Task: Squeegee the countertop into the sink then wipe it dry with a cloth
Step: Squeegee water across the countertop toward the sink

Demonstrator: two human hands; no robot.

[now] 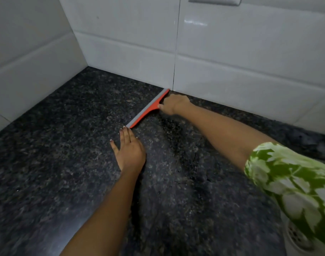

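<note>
On dark speckled countertop (65, 145) beside white tiles (231, 61), right hand (173, 105) grips squeegee (148, 109); left hand (129, 150) lies spread.

**Squeegee at the back wall, hands on either side**

The squeegee (148, 109) lies on the countertop (56, 154), its far end touching the back wall (231, 61). The right hand (173, 106) holds it from the right. The left hand (129, 150) rests flat just before its near end.

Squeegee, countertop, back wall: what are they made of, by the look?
Squeegee: orange body looks like moulded plastic, matte; grey blade strip probably rubber or silicone. Countertop: dark speckled stone, likely polished granite, faint sheen. Back wall: white glazed ceramic tile, glossy highlights, visible grout lines.
</note>
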